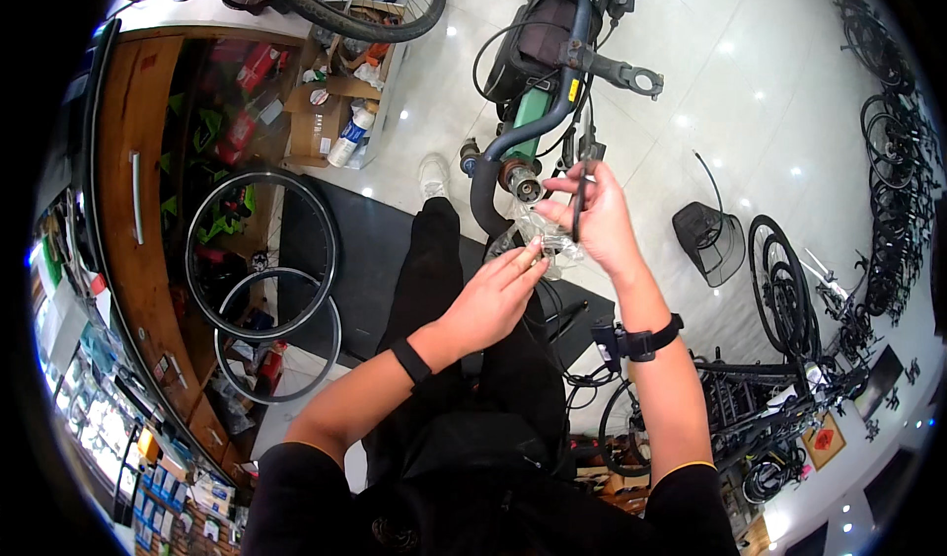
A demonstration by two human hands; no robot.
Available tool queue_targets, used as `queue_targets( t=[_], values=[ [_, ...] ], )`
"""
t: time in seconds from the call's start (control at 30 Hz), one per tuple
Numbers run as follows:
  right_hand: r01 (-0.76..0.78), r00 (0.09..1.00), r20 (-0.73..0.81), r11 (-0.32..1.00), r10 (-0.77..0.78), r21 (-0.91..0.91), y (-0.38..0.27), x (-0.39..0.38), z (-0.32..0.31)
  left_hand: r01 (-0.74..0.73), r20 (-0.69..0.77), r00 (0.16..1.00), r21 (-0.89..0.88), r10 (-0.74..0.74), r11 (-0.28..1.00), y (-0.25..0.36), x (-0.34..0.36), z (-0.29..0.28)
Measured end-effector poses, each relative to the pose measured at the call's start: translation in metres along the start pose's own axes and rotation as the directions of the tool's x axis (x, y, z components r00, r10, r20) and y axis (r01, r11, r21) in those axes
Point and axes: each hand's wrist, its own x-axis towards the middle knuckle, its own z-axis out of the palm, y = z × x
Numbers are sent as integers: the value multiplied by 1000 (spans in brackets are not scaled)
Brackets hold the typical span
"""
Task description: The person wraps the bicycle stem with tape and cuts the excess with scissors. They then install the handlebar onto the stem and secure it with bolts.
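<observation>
My right hand [600, 222] has its fingers curled around a slim, dark, bar-shaped piece [579, 211] whose exact kind I cannot make out. My left hand [493, 299] reaches in from below, its fingertips pinching a crumpled clear plastic bag [538, 228] between the two hands. Small contents of the bag are too blurred to name. Just beyond the bag is the round open end of a metal tube [527, 189] on a bicycle. The bike's dark blue curved tube [533, 132], green section [533, 112] and loose black stem [617, 71] lie ahead of my hands.
Two wheel rims [330, 225] lean on a wooden cabinet [148, 201] at left. A cardboard box [314, 127] of parts is at the far left. A black mat [365, 260] lies under me. A dark mesh basket-like thing [708, 240] and several bikes [784, 299] stand at right.
</observation>
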Motion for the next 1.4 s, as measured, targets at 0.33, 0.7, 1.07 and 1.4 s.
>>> queue_targets(
  t=[0.33,0.7,1.07,1.4],
  values=[
    [-54,996,-48,935,75,351,26,-20,47,11,-238,971,-49,-22,999,-29,-15,-44],
    [81,995,-64,983,-71,165,26,-17,34,21,-87,996,175,-6,984,-84,91,-50],
    [273,910,-129,802,-395,-531,-54,25,-3,16,-138,990,3,-16,1000,-90,88,-43],
    [570,805,224,610,-550,-550,-83,-7,82,-5,-247,969,-94,-18,996,-105,83,-32]
  ],
)
